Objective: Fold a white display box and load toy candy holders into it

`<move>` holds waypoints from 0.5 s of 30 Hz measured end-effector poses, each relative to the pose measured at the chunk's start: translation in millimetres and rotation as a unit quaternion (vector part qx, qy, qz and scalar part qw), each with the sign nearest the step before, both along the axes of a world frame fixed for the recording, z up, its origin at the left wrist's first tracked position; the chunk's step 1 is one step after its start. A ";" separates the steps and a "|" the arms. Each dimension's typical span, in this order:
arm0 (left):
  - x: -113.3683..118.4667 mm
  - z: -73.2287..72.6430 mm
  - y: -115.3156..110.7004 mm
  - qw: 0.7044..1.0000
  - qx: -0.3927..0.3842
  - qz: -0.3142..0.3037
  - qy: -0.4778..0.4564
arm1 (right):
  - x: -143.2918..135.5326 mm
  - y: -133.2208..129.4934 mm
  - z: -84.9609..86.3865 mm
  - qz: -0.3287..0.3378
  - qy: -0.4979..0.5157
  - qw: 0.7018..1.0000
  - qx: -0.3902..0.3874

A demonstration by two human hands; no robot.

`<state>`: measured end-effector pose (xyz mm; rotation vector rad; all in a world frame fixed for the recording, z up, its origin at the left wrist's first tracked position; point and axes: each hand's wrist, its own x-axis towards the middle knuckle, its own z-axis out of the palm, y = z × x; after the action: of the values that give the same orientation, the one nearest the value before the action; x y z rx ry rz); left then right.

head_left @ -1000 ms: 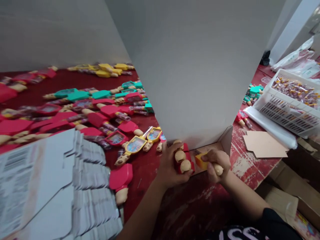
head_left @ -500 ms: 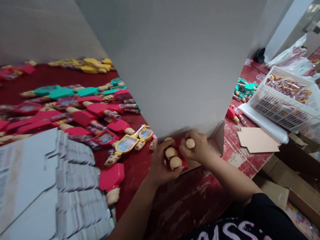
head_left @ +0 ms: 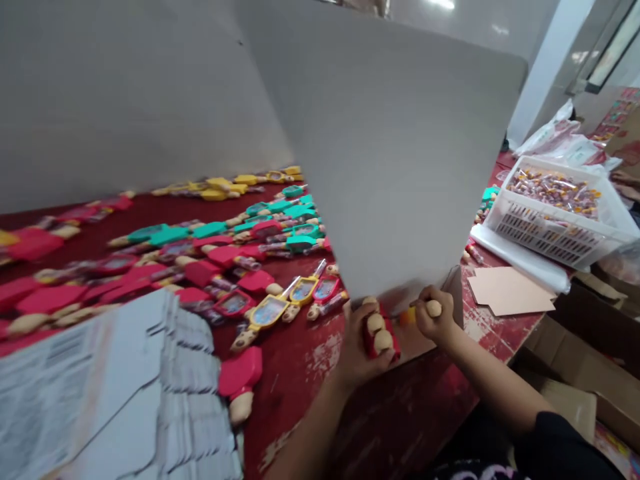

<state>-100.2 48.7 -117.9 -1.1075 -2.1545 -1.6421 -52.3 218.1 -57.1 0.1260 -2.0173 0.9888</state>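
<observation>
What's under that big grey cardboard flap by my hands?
Under the grey cardboard flap, the left hand holds red toys and the right hand a yellow toy. The carton's inside is covered.

Head cam; fwd-down, close over table (head_left: 310, 360)

Left hand (head_left: 361, 340), at about six o'clock in the frame, is curled into a closed grip with the knuckles turned toward twelve o'clock; its bare forearm runs down toward seven o'clock to the lower edge. Right hand (head_left: 434, 319), just beside it toward three o'clock, is also closed into a fist, thumb side uppermost. The right forearm slants toward five o'clock, bare to the elbow, where a black short sleeve (head_left: 560, 447) begins.
</observation>
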 end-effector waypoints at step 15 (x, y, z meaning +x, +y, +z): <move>-15.7 19.1 54.1 0.989 0.011 -0.136 -0.048 | -11.5 45.1 -25.5 -0.122 -0.053 0.991 -0.024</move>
<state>-115.9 102.7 -98.8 -1.3952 -2.1125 -1.8625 -63.7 263.2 -82.6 -0.1983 -2.0445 0.9030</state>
